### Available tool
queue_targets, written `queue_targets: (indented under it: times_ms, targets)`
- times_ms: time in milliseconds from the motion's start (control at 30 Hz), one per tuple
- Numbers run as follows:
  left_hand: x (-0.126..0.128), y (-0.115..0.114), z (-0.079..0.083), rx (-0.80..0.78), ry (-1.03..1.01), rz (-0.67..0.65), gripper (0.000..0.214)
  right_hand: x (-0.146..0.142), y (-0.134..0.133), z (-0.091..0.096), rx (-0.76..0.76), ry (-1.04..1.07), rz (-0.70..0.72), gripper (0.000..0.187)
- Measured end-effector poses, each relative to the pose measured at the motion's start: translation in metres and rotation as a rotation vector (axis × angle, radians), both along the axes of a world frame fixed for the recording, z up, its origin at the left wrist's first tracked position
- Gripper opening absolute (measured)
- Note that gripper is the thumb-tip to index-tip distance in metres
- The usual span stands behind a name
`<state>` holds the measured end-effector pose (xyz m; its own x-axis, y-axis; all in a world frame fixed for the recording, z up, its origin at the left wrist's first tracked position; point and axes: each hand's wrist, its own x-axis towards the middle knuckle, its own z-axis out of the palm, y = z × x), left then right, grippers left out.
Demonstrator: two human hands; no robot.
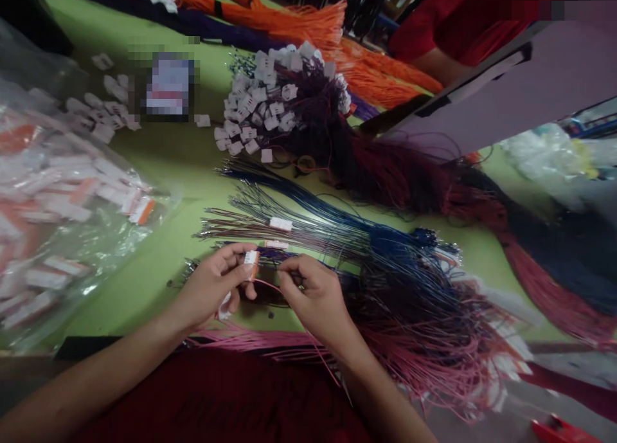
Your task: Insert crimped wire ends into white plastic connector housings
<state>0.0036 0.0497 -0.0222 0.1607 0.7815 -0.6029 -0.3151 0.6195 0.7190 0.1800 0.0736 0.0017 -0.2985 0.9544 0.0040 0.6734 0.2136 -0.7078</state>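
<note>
Between the thumb and fingers of my left hand (212, 285) is a white and orange connector housing (251, 265). Another white piece (225, 307) shows lower down in the same hand. A pink wire (267, 285) runs from the housing toward my right hand (311, 292). The fingertips of my right hand are pinched together near a thin dark wire, just right of the housing. Two more white connectors (280, 224) lie on the wires beyond my hands. Bundles of blue wires (328, 208) and brown wires (241, 227) spread out there.
A clear plastic bag (87, 224) of white and orange connectors lies at the left. Dark red wires with white connectors (260, 102) are heaped beyond. Orange wires (289, 25) lie at the back, pink wires (434, 366) at the near right. Another person's arm (441, 67) shows behind a panel (482, 89).
</note>
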Motion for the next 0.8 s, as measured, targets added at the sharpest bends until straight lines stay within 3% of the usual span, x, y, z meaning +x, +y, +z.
queue_targets:
  times_ms: [367, 800]
  targets:
    - [0.001, 0.003, 0.008, -0.047, -0.069, 0.041, 0.047, 0.002, -0.006, 0.008, 0.234, -0.113, 0.105, 0.013]
    - [-0.001, 0.0, 0.008, -0.043, -0.121, -0.015, 0.047, -0.006, -0.008, 0.012, 0.19, -0.135, 0.16, 0.016]
